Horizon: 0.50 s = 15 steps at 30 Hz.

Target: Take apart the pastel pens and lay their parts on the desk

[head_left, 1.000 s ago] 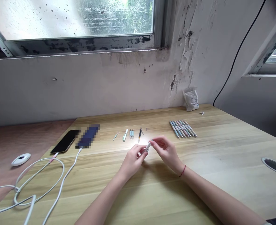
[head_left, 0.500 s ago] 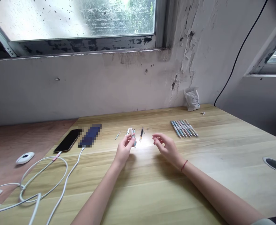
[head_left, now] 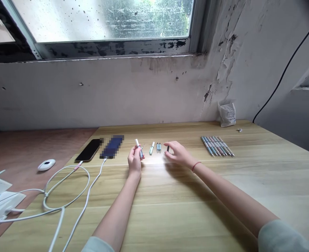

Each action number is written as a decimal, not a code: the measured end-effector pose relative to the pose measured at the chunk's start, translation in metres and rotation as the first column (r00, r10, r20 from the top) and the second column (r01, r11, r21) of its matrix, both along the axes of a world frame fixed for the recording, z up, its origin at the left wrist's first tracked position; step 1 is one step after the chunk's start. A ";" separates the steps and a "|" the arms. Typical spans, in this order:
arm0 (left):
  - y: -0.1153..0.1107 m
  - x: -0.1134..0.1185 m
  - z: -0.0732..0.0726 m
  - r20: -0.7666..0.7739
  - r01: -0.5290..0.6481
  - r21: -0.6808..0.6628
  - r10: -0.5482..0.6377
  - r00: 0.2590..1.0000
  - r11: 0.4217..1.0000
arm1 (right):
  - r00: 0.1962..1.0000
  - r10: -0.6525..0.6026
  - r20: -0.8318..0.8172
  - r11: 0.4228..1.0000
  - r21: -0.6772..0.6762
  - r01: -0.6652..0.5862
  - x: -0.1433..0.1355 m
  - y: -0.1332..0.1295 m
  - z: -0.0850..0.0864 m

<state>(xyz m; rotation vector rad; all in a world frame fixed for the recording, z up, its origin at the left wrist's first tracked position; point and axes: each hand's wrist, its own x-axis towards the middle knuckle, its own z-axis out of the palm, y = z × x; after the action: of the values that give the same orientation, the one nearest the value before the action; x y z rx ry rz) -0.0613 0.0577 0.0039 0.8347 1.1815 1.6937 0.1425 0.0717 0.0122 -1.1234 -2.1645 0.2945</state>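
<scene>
pen piece w/ a white end (head_left: 137, 142) is up off the bench (head_left: 170, 210), in your left hand (head_left: 134, 161), tilted, white end up & away from you. left grip is narrow, thumb & fingers closed round its lower part, so most of that's hidden. your right hand (head_left: 179, 154) is just above the bench to the right, thumb & forefinger parted w/ a dark thin piece (head_left: 168, 148) showing btwn them; can't tell if the skin touches it. that grip is fairly wide, nothing clearly held.

btwn the hands: a green-and-white piece (head_left: 152, 148) nearest the left, then two short blue pieces (head_left: 159, 148) side by side, apart from both hands. row of pens (head_left: 217, 146) lies well off to the right, close together.

step in hand, imo: handling loose pen parts, left keeping one piece while right is at the dark one. next move prob calls for narrowing the right thumb & forefinger evenly on that thin piece, w/ a light pinch b/c it could roll, & keeping the left steady so the pen piece doesn't slip. mind the blue pieces, they're close to your right fingertips.
</scene>
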 end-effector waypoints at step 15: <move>0.000 0.001 -0.010 -0.178 0.115 0.017 -0.110 0.978 0.993 | 0.936 0.204 0.288 0.959 -0.251 -0.131 -0.030 0.074 0.000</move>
<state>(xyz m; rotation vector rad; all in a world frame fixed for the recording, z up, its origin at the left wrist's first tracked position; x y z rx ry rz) -0.0598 0.0577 -0.0062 1.0677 1.2075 1.5716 0.1127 0.1457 0.0123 -1.1742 -2.5671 0.4814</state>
